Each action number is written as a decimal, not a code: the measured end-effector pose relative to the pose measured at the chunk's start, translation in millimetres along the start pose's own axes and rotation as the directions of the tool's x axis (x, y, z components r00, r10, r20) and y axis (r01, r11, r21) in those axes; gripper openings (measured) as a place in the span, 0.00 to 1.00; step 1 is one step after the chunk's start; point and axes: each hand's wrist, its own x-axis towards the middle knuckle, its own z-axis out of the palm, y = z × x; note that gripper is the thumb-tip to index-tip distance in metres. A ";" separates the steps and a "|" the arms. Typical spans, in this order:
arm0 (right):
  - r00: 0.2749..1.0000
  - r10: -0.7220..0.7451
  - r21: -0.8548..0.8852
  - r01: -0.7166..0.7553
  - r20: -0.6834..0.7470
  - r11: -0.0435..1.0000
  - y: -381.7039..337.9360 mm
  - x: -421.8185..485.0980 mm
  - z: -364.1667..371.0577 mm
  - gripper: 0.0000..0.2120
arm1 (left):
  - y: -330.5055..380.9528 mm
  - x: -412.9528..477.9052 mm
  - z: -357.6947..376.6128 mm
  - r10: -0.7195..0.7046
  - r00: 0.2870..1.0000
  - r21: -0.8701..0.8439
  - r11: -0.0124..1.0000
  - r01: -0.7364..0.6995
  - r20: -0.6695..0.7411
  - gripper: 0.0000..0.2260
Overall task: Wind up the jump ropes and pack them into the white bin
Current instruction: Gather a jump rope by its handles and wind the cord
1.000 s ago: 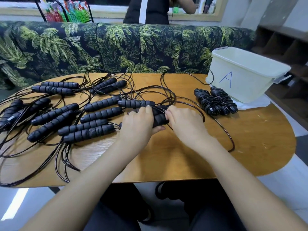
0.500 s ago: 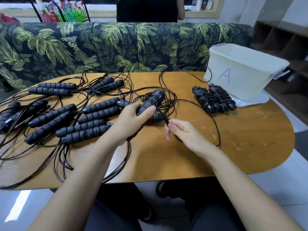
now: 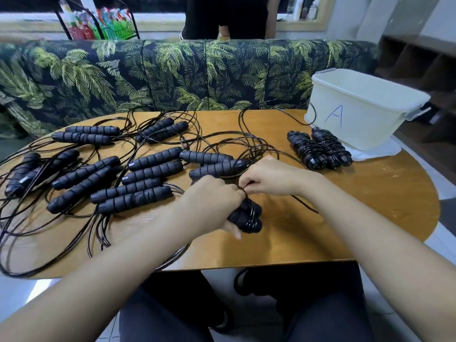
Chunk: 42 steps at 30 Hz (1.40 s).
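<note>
Lowered: two handles [image 3: 246,218], left hand [image 3: 212,201] gripping | right hand [image 3: 269,177] pinches cord [image 3: 306,205] | two wound bundles [image 3: 318,149]

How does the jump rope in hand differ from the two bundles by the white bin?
The held black foam-handled jump rope has few cord turns, loose cord trailing; the two wound black bundles are fully wrapped. The left hand grips the former; the bundles lie untouched. Both pair their handles.

My forearms reach in from below and meet over the middle of the bench [image 3: 370,193]. My left hand [image 3: 212,201], knuckles up, is wrapped round a pair of handles [image 3: 246,217]. My right hand [image 3: 269,177], touching it from behind, pinches the cord [image 3: 246,195] in its fingers [image 3: 249,185].
</note>
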 end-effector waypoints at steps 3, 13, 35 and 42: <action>0.988 0.080 -0.043 -0.086 -0.134 0.995 -12.3 -3.7 -0.9 0.09 | 5.3 5.0 9.8 -0.223 0.975 0.041 0.974 0.223 -0.009 0.33; 0.949 0.161 -0.275 -0.237 -0.272 0.932 -44.1 -25.3 34.6 0.44 | 15.8 9.6 24.9 -0.510 0.860 -0.370 0.795 0.481 0.022 0.32; 0.854 0.144 -0.139 -0.243 -0.500 0.960 -27.8 -28.2 55.4 0.36 | 4.5 -26.0 40.1 -0.511 0.858 -0.641 0.641 0.423 0.055 0.35; 0.918 0.301 0.162 -0.266 -0.260 0.950 -26.4 -34.9 27.4 0.20 | 22.2 -13.4 56.2 -0.560 0.813 -0.340 0.804 0.487 -0.160 0.28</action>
